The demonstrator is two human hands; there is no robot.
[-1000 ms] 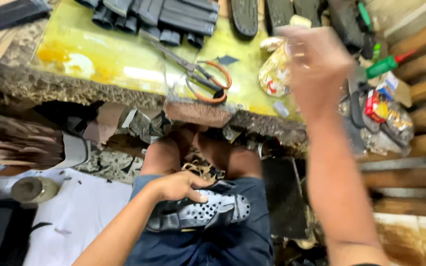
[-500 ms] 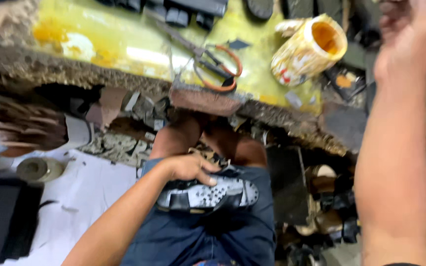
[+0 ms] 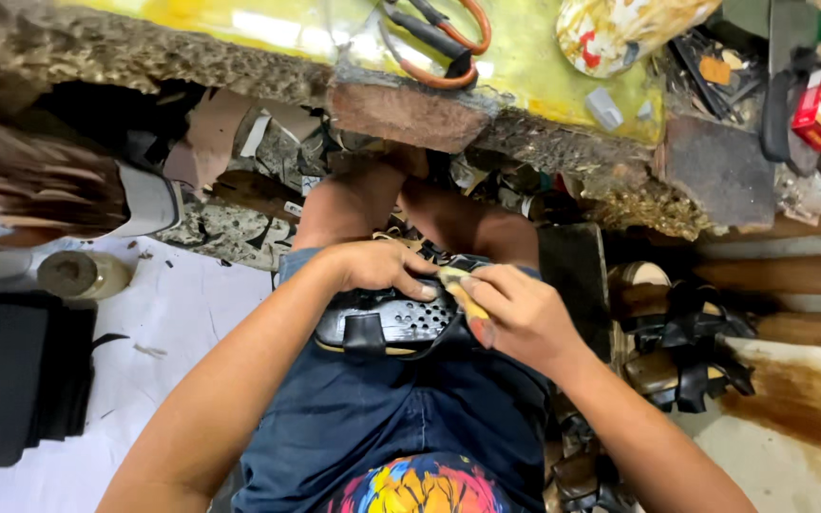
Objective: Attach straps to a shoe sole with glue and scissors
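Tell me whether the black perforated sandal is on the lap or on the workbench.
On the lap: the black perforated sandal rests on blue shorts, left hand steadying it.

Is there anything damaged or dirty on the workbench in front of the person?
Yes. The workbench edge is crumbled and rough, and its yellow top is smeared. A tin lies tilted there.

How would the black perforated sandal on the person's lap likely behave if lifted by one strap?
The sandal would probably sag, since its thin straps loop loosely off the sole. It looks light for its size, being flat and perforated. The left hand pins it on the lap, which suggests it might slide.
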